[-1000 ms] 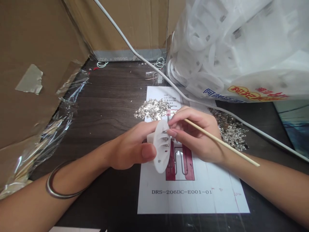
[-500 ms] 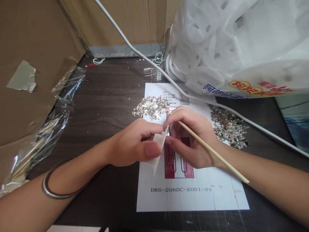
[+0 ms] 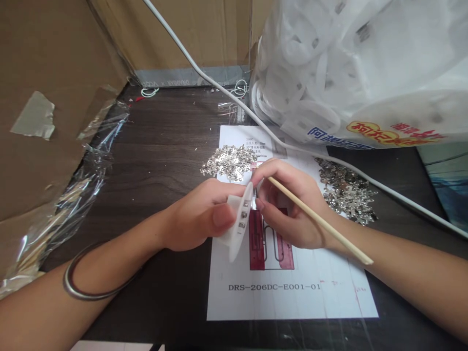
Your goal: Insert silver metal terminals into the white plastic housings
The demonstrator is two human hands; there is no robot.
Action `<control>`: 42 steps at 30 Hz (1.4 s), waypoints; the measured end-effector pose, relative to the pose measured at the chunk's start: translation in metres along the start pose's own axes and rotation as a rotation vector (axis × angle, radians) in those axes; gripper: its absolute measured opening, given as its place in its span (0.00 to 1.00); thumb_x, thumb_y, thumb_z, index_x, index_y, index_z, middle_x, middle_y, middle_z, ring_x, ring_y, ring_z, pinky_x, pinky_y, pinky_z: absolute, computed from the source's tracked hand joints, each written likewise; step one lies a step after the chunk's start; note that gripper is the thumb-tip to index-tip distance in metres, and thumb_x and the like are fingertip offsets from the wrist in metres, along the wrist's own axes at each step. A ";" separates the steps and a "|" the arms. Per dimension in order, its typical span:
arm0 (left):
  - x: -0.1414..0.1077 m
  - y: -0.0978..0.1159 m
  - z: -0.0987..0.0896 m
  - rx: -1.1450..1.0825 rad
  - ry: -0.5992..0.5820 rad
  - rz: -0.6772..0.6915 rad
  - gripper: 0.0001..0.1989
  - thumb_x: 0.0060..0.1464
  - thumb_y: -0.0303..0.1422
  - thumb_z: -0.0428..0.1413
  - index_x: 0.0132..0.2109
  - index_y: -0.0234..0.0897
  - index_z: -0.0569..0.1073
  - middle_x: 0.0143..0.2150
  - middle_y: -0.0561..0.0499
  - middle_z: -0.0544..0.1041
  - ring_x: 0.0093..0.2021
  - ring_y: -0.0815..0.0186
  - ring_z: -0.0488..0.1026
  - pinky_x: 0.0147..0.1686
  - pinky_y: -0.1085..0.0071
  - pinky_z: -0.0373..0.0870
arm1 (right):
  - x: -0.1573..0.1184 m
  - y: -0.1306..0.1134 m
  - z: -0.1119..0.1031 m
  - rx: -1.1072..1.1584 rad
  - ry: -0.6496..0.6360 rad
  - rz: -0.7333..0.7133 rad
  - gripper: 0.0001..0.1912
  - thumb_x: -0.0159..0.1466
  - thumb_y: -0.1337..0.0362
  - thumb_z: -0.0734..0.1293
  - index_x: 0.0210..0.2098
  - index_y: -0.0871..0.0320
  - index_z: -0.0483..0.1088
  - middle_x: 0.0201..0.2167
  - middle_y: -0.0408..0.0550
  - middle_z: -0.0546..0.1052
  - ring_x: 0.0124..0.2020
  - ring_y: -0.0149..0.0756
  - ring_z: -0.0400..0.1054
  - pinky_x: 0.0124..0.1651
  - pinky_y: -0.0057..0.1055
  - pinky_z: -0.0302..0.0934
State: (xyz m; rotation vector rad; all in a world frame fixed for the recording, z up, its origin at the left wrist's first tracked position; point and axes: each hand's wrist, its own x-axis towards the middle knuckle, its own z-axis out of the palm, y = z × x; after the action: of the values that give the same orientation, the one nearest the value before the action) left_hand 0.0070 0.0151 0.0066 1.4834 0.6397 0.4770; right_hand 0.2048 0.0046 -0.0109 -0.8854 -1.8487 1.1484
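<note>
dark tabletop (image 3: 168, 141) supports the printed sheet (image 3: 292, 302); above it, left hand (image 3: 193, 214) grips the white plastic part (image 3: 237, 241), right hand (image 3: 294, 224) a wooden stick (image 3: 318, 219). risk: part slipping, should left grip slacken.

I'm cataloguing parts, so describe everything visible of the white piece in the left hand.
The white piece looks like plastic: a rounded plate, seen nearly edge-on, with a blockier section behind. Small metal bits show in its face. The left hand holds it tilted above the paper; the right hand is at its upper edge, contact unclear.
</note>
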 end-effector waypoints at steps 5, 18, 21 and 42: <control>-0.001 0.001 0.004 -0.130 0.013 0.034 0.30 0.51 0.62 0.50 0.33 0.36 0.71 0.25 0.55 0.70 0.24 0.70 0.65 0.23 0.75 0.64 | 0.003 -0.002 -0.002 0.088 -0.016 0.091 0.11 0.59 0.64 0.71 0.38 0.56 0.65 0.25 0.38 0.67 0.21 0.24 0.60 0.21 0.25 0.55; 0.000 0.000 -0.005 0.051 -0.109 0.135 0.28 0.53 0.59 0.51 0.35 0.35 0.67 0.28 0.55 0.65 0.25 0.72 0.60 0.22 0.74 0.60 | 0.001 -0.001 -0.004 0.229 -0.085 0.132 0.11 0.61 0.67 0.67 0.43 0.55 0.64 0.26 0.39 0.66 0.24 0.26 0.64 0.20 0.22 0.55; 0.002 0.001 -0.005 0.050 -0.107 0.131 0.29 0.53 0.60 0.51 0.36 0.34 0.68 0.28 0.54 0.65 0.25 0.72 0.60 0.22 0.74 0.60 | 0.002 -0.002 -0.004 0.222 -0.084 0.122 0.11 0.61 0.66 0.67 0.43 0.56 0.64 0.27 0.39 0.66 0.24 0.25 0.63 0.20 0.22 0.56; 0.000 -0.002 -0.004 0.190 -0.075 0.113 0.31 0.51 0.63 0.48 0.30 0.36 0.65 0.24 0.57 0.63 0.22 0.73 0.57 0.19 0.74 0.57 | 0.001 0.002 -0.005 0.254 -0.125 0.122 0.11 0.60 0.68 0.68 0.38 0.58 0.61 0.25 0.38 0.65 0.22 0.24 0.58 0.19 0.21 0.53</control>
State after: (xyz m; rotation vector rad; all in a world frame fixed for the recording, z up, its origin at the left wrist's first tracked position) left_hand 0.0040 0.0182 0.0051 1.7163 0.5556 0.4552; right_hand 0.2093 0.0083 -0.0108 -0.8040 -1.7152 1.5073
